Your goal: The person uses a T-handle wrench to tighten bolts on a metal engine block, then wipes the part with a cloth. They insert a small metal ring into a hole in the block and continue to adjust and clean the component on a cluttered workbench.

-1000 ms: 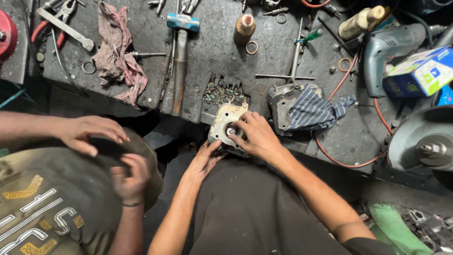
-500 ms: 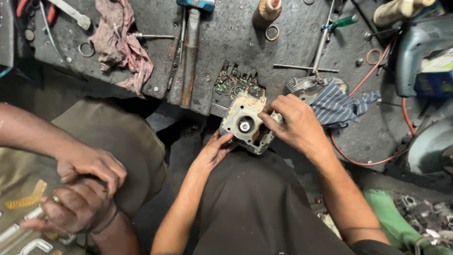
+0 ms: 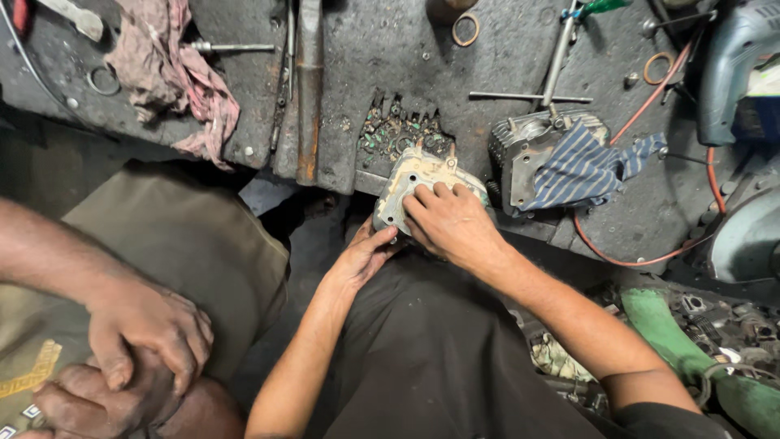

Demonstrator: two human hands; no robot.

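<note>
Right hand [image 3: 451,223] presses flat on the casing [image 3: 406,183]; left hand [image 3: 366,256] cups it at 7 o'clock. Keep it braced against the surface [image 3: 487,49] edge.

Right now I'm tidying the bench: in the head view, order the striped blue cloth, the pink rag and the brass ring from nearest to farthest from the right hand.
From the right hand:
1. Striped blue cloth, just to its right, draped on a metal part.
2. Brass ring, above it at the top edge.
3. Pink rag, far left on the bench.

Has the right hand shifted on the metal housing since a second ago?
Yes. The right hand was at the housing's right edge, toward the striped cloth; now it lies across the housing's face, covering it.
</note>
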